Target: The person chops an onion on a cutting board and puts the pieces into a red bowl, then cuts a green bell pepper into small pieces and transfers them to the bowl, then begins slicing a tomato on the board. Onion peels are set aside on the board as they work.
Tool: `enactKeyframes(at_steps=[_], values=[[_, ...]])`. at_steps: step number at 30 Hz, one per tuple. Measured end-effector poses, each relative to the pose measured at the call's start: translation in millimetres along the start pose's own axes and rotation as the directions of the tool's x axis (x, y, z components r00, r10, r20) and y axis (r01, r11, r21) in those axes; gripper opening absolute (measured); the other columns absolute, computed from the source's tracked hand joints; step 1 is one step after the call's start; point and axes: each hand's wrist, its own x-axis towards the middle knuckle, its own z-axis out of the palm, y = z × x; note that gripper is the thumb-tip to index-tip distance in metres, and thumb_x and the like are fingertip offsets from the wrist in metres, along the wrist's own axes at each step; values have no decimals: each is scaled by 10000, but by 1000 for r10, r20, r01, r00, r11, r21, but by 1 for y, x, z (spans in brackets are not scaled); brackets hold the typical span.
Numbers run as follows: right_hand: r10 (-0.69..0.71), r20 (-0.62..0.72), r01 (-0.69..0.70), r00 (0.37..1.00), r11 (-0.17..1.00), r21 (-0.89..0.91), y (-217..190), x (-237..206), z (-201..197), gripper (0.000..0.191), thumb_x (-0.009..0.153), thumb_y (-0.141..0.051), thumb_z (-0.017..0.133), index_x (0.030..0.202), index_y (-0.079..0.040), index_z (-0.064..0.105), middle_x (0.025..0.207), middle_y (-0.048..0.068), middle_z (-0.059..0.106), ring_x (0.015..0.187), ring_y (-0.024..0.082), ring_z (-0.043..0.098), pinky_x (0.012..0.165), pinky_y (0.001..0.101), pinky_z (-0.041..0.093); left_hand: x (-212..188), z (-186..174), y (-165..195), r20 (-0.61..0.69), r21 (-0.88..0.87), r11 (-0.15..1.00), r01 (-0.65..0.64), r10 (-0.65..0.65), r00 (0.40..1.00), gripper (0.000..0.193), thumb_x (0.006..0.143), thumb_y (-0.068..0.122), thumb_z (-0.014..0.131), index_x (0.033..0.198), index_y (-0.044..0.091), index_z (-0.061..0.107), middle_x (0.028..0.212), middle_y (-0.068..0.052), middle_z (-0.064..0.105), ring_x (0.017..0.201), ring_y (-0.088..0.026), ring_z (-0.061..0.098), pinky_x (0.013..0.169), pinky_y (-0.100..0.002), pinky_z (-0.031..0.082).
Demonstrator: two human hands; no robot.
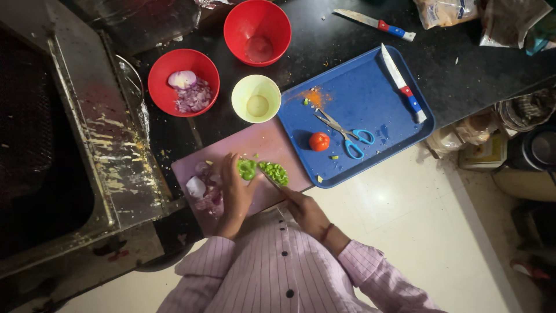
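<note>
My left hand (234,188) presses down on a piece of green capsicum (247,168) on the pink cutting board (260,144). My right hand (305,210) grips a knife (271,179) whose blade lies between the held piece and a small heap of chopped green pieces (275,172). Onion pieces (200,188) lie on the board to the left of my left hand.
A blue tray (370,93) holds a tomato (319,141), blue-handled scissors (346,135), a knife (402,85) and orange powder. Two red bowls (183,82) (257,32), one with cut onion, and a pale yellow bowl (256,98) stand behind the board. Another knife (375,24) lies on the dark counter. A stove (69,145) is at left.
</note>
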Motion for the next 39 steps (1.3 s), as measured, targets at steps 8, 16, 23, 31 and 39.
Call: enactKeyframes(at_steps=[8,16,23,31,39], values=[[-101,-16,101,995,994,43,-15,16,18,510,975,-42,598,1471,2,488,1243,231,694,1112,344,713,919,380,556,-8,-9,-2,137,133,987,-87,68,988,916,779,3,735,1568,-56,274,1544,-326,384,1434,-513,402,1174,-545,370],[-112,-63,114,992,993,24,-62,15,15,539,986,-31,566,1510,-22,443,1198,229,695,961,338,734,817,375,579,-12,-20,8,44,165,986,-12,5,999,645,843,76,775,1436,36,526,1324,-248,592,1257,-466,549,1040,-523,460],[-76,-8,75,997,992,-104,-60,21,8,575,935,-2,601,1497,-29,483,1083,229,723,873,362,713,763,404,555,-10,-12,6,16,59,997,-47,46,999,641,836,-22,710,1435,-1,483,1444,-269,529,1341,-466,527,1087,-489,458],[-109,18,107,994,990,92,-41,33,8,499,972,-32,594,1464,-5,511,1136,203,745,866,220,721,779,338,570,-9,-12,-8,100,63,997,-46,40,994,637,861,-46,664,1460,7,453,1425,-269,530,1308,-467,544,1032,-485,491],[44,48,-45,998,999,26,-42,39,11,472,1014,-78,600,1481,-37,545,798,100,635,725,138,612,724,303,538,-10,-8,-11,152,130,991,-21,1,988,664,867,-1,682,1485,8,438,1507,-305,454,1228,-480,589,960,-473,527]])
